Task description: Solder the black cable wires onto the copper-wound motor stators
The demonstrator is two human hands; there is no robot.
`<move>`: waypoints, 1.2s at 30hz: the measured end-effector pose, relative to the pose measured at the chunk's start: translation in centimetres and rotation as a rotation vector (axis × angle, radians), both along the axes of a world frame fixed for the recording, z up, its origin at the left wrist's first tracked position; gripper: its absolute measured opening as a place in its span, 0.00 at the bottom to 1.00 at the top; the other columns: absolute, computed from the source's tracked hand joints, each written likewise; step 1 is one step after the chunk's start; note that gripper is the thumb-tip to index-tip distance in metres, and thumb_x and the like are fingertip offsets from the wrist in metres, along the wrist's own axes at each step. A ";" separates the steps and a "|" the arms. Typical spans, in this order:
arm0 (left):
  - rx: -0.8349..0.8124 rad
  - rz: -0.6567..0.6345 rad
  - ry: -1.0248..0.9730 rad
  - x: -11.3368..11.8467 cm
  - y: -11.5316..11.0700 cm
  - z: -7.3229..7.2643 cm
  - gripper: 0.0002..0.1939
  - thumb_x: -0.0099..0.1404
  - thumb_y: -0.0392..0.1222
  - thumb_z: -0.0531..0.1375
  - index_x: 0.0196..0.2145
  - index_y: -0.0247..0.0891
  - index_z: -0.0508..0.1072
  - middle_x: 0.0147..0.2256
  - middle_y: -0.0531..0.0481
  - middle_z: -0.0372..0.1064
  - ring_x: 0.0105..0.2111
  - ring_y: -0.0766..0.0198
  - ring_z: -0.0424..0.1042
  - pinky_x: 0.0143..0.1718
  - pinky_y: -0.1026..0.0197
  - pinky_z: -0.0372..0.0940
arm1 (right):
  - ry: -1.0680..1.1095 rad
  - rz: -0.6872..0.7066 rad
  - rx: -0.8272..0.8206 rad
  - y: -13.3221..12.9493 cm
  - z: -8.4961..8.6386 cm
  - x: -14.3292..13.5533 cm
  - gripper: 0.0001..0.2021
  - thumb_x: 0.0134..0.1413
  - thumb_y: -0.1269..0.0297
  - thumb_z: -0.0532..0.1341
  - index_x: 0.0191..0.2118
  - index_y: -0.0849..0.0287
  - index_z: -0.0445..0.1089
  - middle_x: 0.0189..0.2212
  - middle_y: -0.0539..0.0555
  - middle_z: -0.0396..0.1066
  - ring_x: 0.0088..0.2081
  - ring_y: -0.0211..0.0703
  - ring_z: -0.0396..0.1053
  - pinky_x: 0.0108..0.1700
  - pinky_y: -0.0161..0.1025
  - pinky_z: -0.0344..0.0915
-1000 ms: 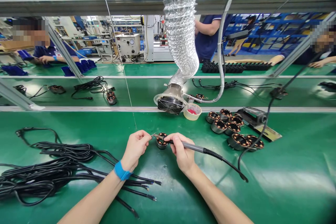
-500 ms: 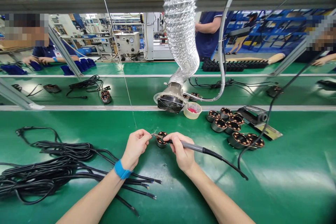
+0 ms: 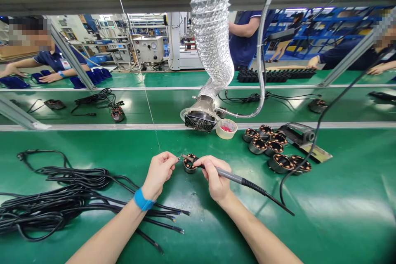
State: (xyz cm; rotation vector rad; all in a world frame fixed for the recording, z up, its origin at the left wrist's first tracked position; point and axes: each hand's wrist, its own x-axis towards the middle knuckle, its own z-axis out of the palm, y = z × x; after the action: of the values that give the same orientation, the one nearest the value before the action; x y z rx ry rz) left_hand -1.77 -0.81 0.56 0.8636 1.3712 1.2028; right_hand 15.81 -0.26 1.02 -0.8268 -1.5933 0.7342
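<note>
A soldering iron with a grey handle is held in my right hand, its tip pointing left over a small round copper-wound stator. My left hand, with a blue band at the wrist, pinches something thin at its fingertips, too small to make out, close to the iron's tip. From above, a thin strand hangs down and ends near my left hand. The stator rests on the green bench between both hands.
Black cables lie bundled at the left, with stripped ends near my left forearm. Several stators and a metal stand sit at the right. A tape roll lies beneath the extractor fan. Other people work across the bench.
The iron's tip and handle have shifted very slightly; both hands keep nearly the same pose. Across the bench, the person at the left has spread their arms and the one at the right has moved.
</note>
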 end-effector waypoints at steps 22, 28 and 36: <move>0.004 -0.005 0.020 0.2 0.0 0.4 0.11 0.53 0.45 0.62 0.23 0.35 0.66 0.18 0.58 0.58 0.12 0.78 0.47 0.13 0.70 0.39 | -0.103 0.014 0.010 0.5 0.0 -0.6 0.16 0.67 0.62 0.50 0.39 0.57 0.75 0.27 0.52 0.71 0.30 0.40 0.71 0.37 0.38 0.68; 0.054 -0.030 0.131 0.3 -0.3 0.4 0.10 0.54 0.45 0.62 0.25 0.35 0.69 0.18 0.58 0.58 0.14 0.76 0.49 0.15 0.69 0.42 | -0.170 0.072 0.119 1.8 0.0 -1.8 0.12 0.63 0.68 0.56 0.50 0.54 0.71 0.38 0.53 0.70 0.38 0.39 0.70 0.44 0.36 0.68; 0.271 -0.143 0.394 -0.2 -0.7 0.7 0.12 0.58 0.48 0.62 0.25 0.36 0.73 0.23 0.53 0.67 0.24 0.67 0.63 0.26 0.67 0.58 | -0.313 0.116 0.180 2.1 -1.2 -2.6 0.19 0.61 0.75 0.54 0.56 0.52 0.67 0.41 0.53 0.63 0.41 0.37 0.68 0.47 0.35 0.68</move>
State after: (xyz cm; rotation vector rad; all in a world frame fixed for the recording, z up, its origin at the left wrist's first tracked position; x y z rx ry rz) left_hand -1.99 -1.49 1.25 1.4265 1.4419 1.1625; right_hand 13.23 1.79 -0.22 -0.7477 -1.9703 0.5495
